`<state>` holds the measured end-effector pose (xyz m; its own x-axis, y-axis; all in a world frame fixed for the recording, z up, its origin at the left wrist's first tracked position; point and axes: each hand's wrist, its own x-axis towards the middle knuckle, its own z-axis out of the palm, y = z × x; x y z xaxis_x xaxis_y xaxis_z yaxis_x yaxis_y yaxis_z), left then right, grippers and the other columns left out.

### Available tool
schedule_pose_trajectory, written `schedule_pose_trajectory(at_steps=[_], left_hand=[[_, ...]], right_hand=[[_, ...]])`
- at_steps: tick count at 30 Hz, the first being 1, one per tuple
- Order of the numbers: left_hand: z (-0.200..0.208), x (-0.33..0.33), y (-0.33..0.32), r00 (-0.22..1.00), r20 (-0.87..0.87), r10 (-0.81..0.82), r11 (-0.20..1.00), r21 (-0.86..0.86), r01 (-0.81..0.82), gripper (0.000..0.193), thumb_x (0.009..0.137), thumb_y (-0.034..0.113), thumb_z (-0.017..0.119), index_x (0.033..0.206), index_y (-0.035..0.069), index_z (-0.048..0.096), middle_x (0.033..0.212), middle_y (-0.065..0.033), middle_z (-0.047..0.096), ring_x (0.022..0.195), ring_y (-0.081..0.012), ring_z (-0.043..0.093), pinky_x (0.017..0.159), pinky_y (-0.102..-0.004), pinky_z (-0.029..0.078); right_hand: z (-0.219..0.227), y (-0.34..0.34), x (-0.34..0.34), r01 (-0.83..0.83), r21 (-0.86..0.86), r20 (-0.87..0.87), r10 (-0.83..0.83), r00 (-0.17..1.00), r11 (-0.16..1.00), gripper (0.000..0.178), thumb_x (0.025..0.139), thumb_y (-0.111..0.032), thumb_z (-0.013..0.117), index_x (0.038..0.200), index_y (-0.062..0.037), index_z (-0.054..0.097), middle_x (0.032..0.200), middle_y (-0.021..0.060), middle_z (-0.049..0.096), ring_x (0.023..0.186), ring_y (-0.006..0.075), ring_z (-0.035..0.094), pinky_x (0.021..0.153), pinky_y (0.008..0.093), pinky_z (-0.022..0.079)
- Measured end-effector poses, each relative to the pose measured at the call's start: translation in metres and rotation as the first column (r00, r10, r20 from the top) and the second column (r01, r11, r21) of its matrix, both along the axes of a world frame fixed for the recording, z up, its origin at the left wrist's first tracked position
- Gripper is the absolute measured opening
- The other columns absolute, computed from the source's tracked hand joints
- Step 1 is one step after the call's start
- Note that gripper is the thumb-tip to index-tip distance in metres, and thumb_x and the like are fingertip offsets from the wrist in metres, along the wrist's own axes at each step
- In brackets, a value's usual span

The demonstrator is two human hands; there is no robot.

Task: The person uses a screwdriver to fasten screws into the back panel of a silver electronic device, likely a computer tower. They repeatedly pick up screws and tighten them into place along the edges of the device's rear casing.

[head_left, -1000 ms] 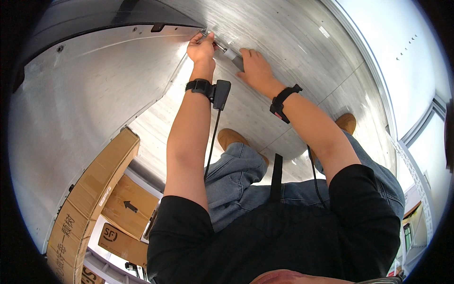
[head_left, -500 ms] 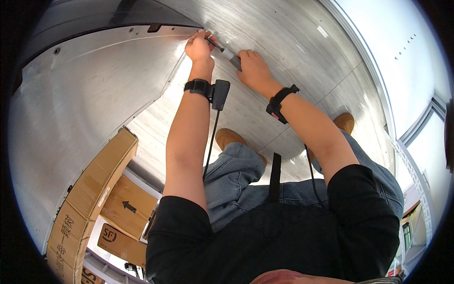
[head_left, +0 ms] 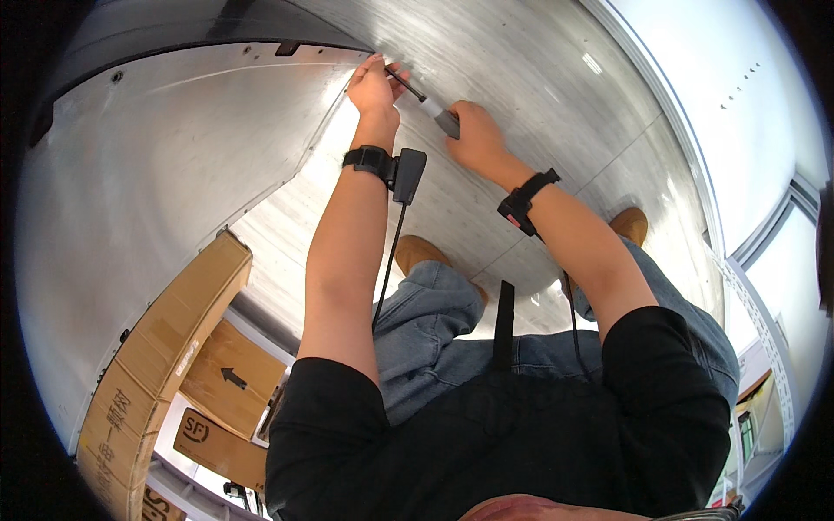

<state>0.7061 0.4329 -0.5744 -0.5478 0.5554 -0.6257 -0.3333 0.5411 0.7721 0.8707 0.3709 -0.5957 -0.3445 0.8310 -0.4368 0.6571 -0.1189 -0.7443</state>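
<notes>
A screwdriver [head_left: 441,115] with a grey and white handle and a dark shaft slants up and left over the floor. My right hand [head_left: 478,137] is closed round the rear of its handle. At the far corner of a large metal panel [head_left: 174,165], my left hand [head_left: 373,91] has its fingers curled beside the shaft's front end. Its thumb and fingertips are drawn together at the panel's edge, and what they pinch is hidden. Some of the other fingers show loosely bent behind the shaft. I cannot make out the screwdriver's tip.
Cardboard boxes [head_left: 178,339] stand along the panel's near end at the lower left. My brown shoes [head_left: 420,252] are on the pale wood-look floor [head_left: 556,95]. A white cabinet-like surface [head_left: 721,104] borders the right side. Cables [head_left: 393,252] run from black wrist straps.
My right hand and the screwdriver have shifted slightly right and toward me, with more of the handle showing. My left hand has moved a little to the right at the panel's corner.
</notes>
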Motion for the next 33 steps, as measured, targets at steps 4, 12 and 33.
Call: schedule_pose_trajectory(at_steps=[4,12,33], left_hand=[[0.010,0.023,0.010,0.986,0.094,-0.135,0.990,0.059,0.130,0.027,0.096,0.018,0.049,0.115,0.000,0.054,0.103,-0.0131,0.063,0.085,-0.0258,0.066,0.071,-0.0328,0.053],[0.018,0.113,0.050,0.829,0.155,-0.537,0.833,0.253,0.492,0.024,0.095,0.014,0.052,0.114,0.001,0.058,0.098,-0.0136,0.067,0.084,-0.0229,0.068,0.073,-0.0317,0.055],[0.001,0.369,0.074,0.069,-0.942,-0.327,-0.073,0.099,0.992,0.009,0.082,0.014,0.067,0.087,0.008,0.072,0.090,-0.0043,0.069,0.091,-0.0228,0.060,0.081,-0.0346,0.048]], right_hand=[[-0.017,-0.001,0.032,0.136,-0.056,-0.144,-0.143,0.979,0.989,0.037,0.072,-0.009,0.069,0.106,-0.0015,0.058,0.102,0.0164,0.062,0.095,0.0303,0.060,0.082,0.0385,0.048],[-0.011,-0.005,0.130,0.368,-0.197,-0.360,-0.417,0.835,0.908,0.036,0.072,-0.005,0.065,0.107,-0.0025,0.057,0.094,0.0080,0.059,0.088,0.0195,0.056,0.080,0.0354,0.046],[-0.043,-0.080,0.246,0.776,-0.549,-0.664,-0.725,-0.181,0.309,0.029,0.063,-0.001,0.050,0.091,-0.0055,0.055,0.076,0.0037,0.053,0.065,0.0139,0.045,0.060,0.0288,0.040]])
